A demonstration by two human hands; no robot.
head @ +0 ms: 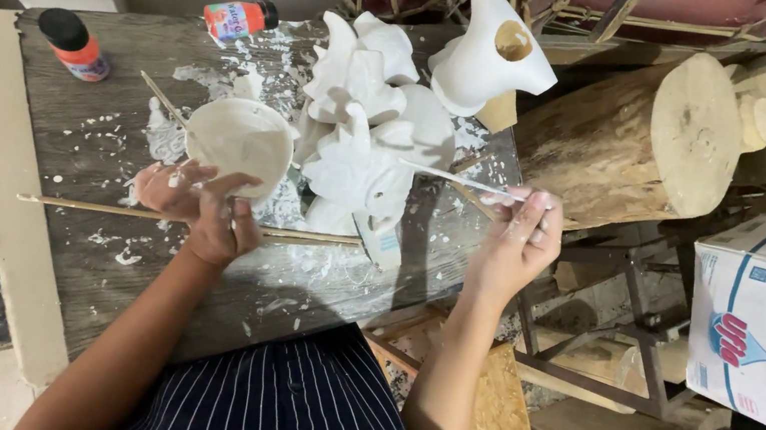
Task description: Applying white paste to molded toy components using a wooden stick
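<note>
Coating step in hand: left hand (203,203) cups a paint bowl (241,138); right hand (516,240) pinches a brush (454,179), apparently touching the white carving (369,137); next calls for steady strokes.

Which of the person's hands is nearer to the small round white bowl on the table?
Left. The left hand grips the white bowl at its lower rim. The right hand is far off to the bowl's right, beyond the white carved figure, holding a thin brush.
</note>
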